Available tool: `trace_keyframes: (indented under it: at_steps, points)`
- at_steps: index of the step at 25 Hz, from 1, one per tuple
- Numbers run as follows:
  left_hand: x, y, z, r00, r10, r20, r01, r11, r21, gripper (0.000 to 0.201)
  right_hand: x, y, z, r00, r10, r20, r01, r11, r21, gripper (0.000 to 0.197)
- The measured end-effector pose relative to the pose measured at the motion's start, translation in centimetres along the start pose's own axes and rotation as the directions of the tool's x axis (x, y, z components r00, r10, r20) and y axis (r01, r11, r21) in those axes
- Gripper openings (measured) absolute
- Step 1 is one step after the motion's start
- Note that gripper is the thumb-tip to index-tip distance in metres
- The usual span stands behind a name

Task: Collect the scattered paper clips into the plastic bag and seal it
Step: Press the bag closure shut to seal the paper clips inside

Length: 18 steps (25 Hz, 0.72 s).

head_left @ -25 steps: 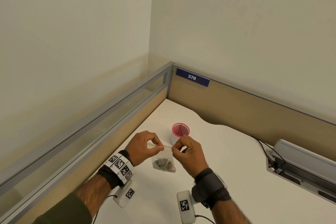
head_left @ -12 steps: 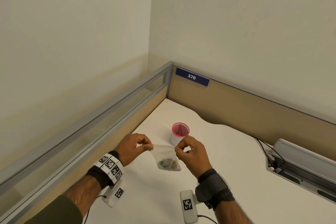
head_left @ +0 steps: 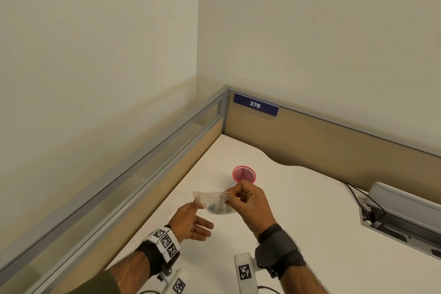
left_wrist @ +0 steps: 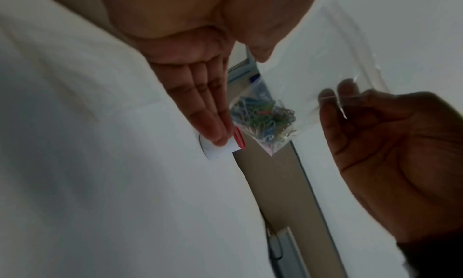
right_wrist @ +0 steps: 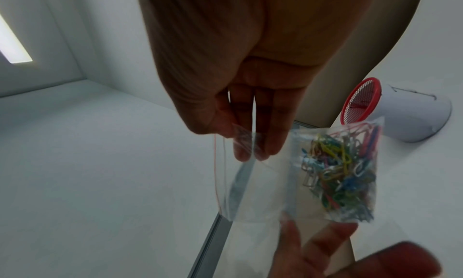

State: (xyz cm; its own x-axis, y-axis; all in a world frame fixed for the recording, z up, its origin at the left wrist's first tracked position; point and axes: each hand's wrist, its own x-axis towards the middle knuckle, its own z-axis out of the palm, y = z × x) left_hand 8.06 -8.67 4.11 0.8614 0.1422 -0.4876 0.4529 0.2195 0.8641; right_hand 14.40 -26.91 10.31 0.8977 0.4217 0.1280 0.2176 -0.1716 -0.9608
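A small clear zip bag (head_left: 210,198) hangs above the white desk with several coloured paper clips (head_left: 218,210) bunched in its bottom. My right hand (head_left: 230,198) pinches the bag's top right corner between thumb and fingers (right_wrist: 250,143). The clips (right_wrist: 338,173) fill the bag's (right_wrist: 263,183) lower end. My left hand (head_left: 202,227) is open just below the bag, holding nothing. Its straight fingers (left_wrist: 208,111) lie beside the bag (left_wrist: 263,117). I cannot tell whether they touch it.
A white cup with a red mesh top (head_left: 244,173) stands on the desk (head_left: 298,210) just behind my right hand. Tan partitions (head_left: 310,141) close the desk at the back and left. An open cable box (head_left: 393,217) with wires sits at the right.
My left hand let go of the bag's top left corner and dropped below it with its fingers straightened. My right hand kept its pinch, and the bag now hangs from it alone.
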Motion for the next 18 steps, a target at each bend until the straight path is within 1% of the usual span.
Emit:
trace_keyframes:
  at_steps: [1, 2, 3, 4, 5, 6, 7, 8, 9, 10, 11, 12, 13, 15, 16, 17, 18]
  points:
    - [0.2, -0.1, 0.1, 0.997, -0.068, 0.040, 0.070, 0.996, -0.056, 0.047, 0.0, -0.3, 0.3, 1.000, -0.006, 0.010, 0.006, 1.000, 0.000, 0.003]
    - [0.4, 0.1, 0.2, 0.992, -0.100, 0.079, 0.110, 0.985, -0.133, 0.048, 0.0, -0.5, 0.6, 1.000, -0.002, 0.026, 0.002, 1.000, -0.001, 0.003]
    - [0.7, 0.3, 0.1, 0.989, -0.103, 0.107, 0.124, 0.968, -0.216, 0.045, 0.0, -0.6, 0.8, 0.999, 0.005, 0.043, -0.005, 1.000, -0.007, 0.004]
    - [1.0, 0.8, -0.1, 0.989, -0.081, 0.121, 0.113, 0.951, -0.288, 0.038, 0.0, -0.5, 1.1, 0.998, 0.015, 0.055, -0.014, 1.000, -0.016, 0.005]
    - [1.3, 1.2, -0.2, 0.994, -0.047, 0.102, 0.078, 0.944, -0.321, 0.033, -0.1, -0.4, 1.2, 0.998, 0.027, 0.059, -0.026, 1.000, -0.018, 0.007]
    - [1.7, 1.6, -0.4, 0.997, -0.017, 0.076, 0.041, 0.945, -0.325, 0.033, 0.0, -0.2, 1.2, 0.998, 0.047, 0.040, -0.047, 0.999, -0.001, 0.011]
    - [1.9, 2.1, -0.4, 0.999, 0.010, 0.051, 0.008, 0.945, -0.327, 0.031, 0.2, 0.1, 1.2, 0.997, 0.080, -0.006, -0.080, 0.997, 0.024, 0.015]
    - [2.2, 2.5, -0.4, 0.999, 0.027, 0.034, -0.014, 0.941, -0.338, 0.026, 0.5, 0.5, 1.2, 0.989, 0.125, -0.082, -0.123, 0.992, 0.031, 0.017]
    - [2.4, 2.8, -0.4, 0.999, 0.039, 0.019, -0.030, 0.941, -0.337, 0.025, 0.7, 0.8, 1.4, 0.968, 0.184, -0.168, -0.183, 0.983, 0.024, 0.018]
    - [2.7, 3.0, -0.4, 0.999, 0.044, 0.016, -0.036, 0.939, -0.343, 0.027, 0.8, 1.0, 1.7, 0.937, 0.267, -0.225, -0.267, 0.963, 0.034, 0.020]
    - [2.9, 3.2, -0.3, 0.999, 0.043, 0.018, -0.034, 0.937, -0.348, 0.031, 0.8, 1.1, 2.2, 0.904, 0.367, -0.218, -0.359, 0.930, 0.076, 0.025]
    - [3.0, 3.3, -0.1, 0.999, 0.044, 0.031, -0.030, 0.935, -0.353, 0.035, 0.7, 1.1, 2.7, 0.876, 0.456, -0.157, -0.435, 0.887, 0.152, 0.029]
    - [3.1, 3.3, 0.0, 0.998, 0.048, 0.043, -0.030, 0.935, -0.355, 0.038, 0.5, 1.0, 3.1, 0.854, 0.516, -0.068, -0.489, 0.840, 0.237, 0.032]
    - [3.1, 3.6, -0.1, 0.996, 0.068, 0.061, -0.041, 0.932, -0.359, 0.041, 0.2, 0.8, 4.0, 0.835, 0.544, 0.081, -0.533, 0.764, 0.363, 0.028]
    - [3.2, 3.8, -0.3, 0.995, 0.075, 0.068, -0.047, 0.934, -0.353, 0.042, 0.1, 0.9, 4.4, 0.834, 0.541, 0.106, -0.533, 0.743, 0.404, 0.026]
    - [3.5, 4.0, -0.5, 0.993, 0.088, 0.075, -0.059, 0.943, -0.326, 0.041, 0.1, 1.3, 4.6, 0.836, 0.539, 0.099, -0.525, 0.737, 0.425, 0.024]
    - [3.8, 4.2, -0.9, 0.991, 0.115, 0.075, -0.091, 0.961, -0.261, 0.040, 0.2, 1.9, 4.7, 0.835, 0.546, 0.069, -0.519, 0.738, 0.431, 0.022]
